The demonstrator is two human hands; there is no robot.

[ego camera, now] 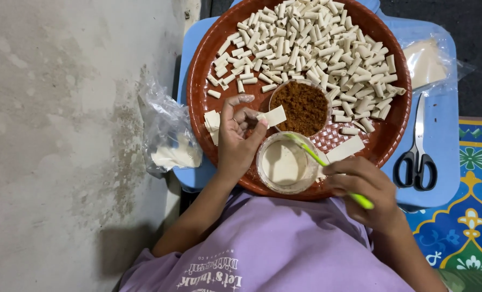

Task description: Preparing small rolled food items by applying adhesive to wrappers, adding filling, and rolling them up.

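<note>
Head camera, steep downward look, close over tray (pixel 197 97).

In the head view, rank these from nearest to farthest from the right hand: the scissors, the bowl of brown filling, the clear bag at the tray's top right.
From the right hand:
1. Scissors, just right of it on the blue table.
2. Bowl of brown filling, up-left on the tray.
3. Clear bag, far top right.

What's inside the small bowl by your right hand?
The bowl holds a pale, creamy paste, with the tip of the green brush from the right hand resting over it. Its depth cannot be seen.
</note>
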